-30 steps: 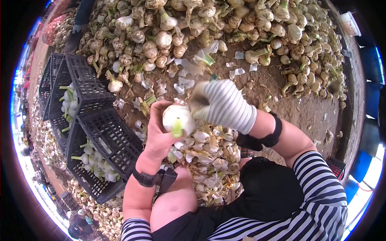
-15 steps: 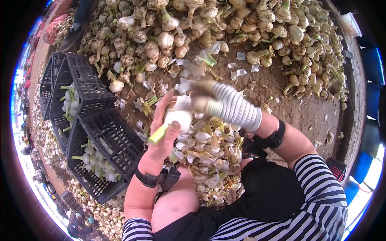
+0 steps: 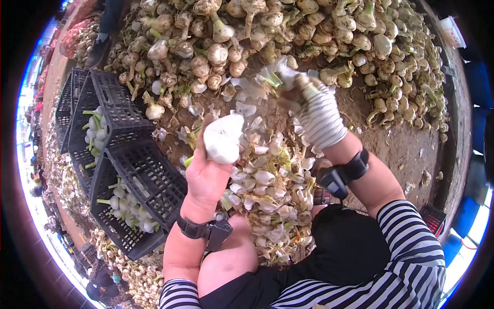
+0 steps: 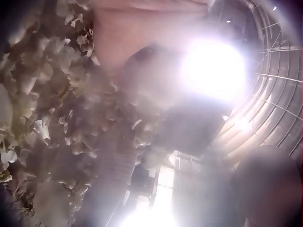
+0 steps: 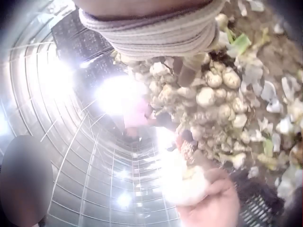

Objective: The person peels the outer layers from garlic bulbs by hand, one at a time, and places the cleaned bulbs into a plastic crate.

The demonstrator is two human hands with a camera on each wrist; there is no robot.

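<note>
You could read no text, label, brand or number; reddish marks on the white plastic tub, well off to the right of your striped-gloved right hand, were too small to decipher.

Head: bright, edges bowed, right hand was blurred | left wrist: glare flared at 2, 6 o'clock | right wrist: glare bleached garlic bulb

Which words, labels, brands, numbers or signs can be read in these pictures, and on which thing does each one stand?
There are none that can be read.
White bucket, upper right of the head view: reddish marks, too small and blurred to read.
Black wrist straps, black crates and the white bulb: no legible lettering.
</note>
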